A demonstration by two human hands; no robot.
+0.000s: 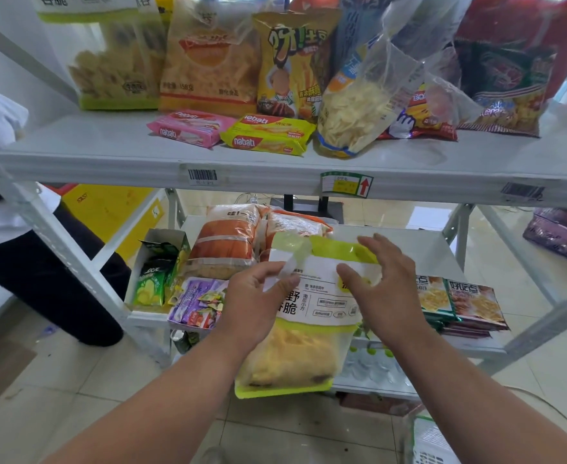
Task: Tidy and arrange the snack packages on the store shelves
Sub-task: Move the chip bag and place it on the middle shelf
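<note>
Left hand (255,296) grips the green-edged snack bag (312,316) (label upward); right hand (384,279) hovers, fingers spread.

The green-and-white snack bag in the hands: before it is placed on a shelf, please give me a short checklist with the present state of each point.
1. Left hand grips the green-and-white snack bag: ok, thumb over the front at its left side.
2. Right hand also grips: not ok, fingers spread over the bag, nothing pinched.
3. Bag level: not ok, it hangs tilted, its lower end out past the shelf edge.
4. Free space on the lower shelf: ok, bare surface to the right behind the bag.
5. Orange bags behind stay clear: cannot tell, the held bag covers their front.
</note>
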